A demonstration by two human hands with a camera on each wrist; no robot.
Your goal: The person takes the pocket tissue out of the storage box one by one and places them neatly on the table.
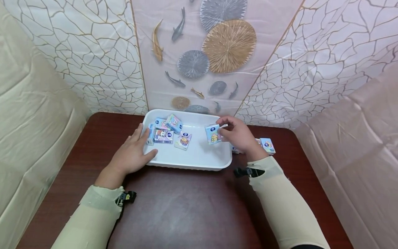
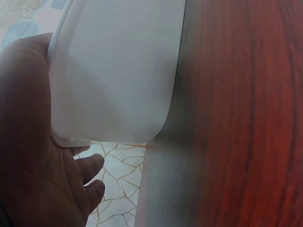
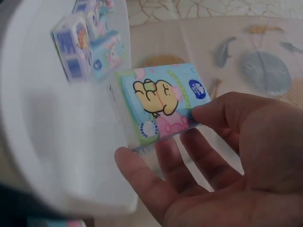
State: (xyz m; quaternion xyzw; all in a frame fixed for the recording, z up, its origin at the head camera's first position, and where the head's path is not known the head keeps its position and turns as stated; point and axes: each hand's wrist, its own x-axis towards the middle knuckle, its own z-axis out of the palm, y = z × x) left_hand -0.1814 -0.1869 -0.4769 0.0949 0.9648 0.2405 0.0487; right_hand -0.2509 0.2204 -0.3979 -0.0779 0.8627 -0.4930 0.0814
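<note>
White plastic is forming the shallow tray (image 1: 199, 162) that is sitting on the dark red-brown table (image 1: 186, 207), and the left hand (image 1: 132, 154) is resting against its near left corner with fingers laid out straight along the rim — pressing rather than gripping, with nothing enclosed. The left wrist view is showing the same thing from below: the palm (image 2: 28, 142) lying against the tray's curved outer wall (image 2: 118, 75).

The right hand (image 1: 239, 135) is pinching a small tissue packet (image 1: 212, 134) between thumb and fingertips, holding it upright just over the right part of the tray. In the right wrist view the packet (image 3: 161, 104) is showing a cartoon print on pale blue film, with the thumb on its near end and the fingers behind it.

Several more packets (image 1: 168, 131) are lying jumbled in the tray's left far part, and a few others (image 1: 267, 145) are lying on the table just right of the tray, partly hidden behind the right wrist.

Judging by its look, the packet is light and soft — wrapped paper under glossy film that is likely to be a little slippery and to dent under a hard squeeze. Taking it across its narrow ends or flat faces with a gentle pinch seems the surest hold.
</note>
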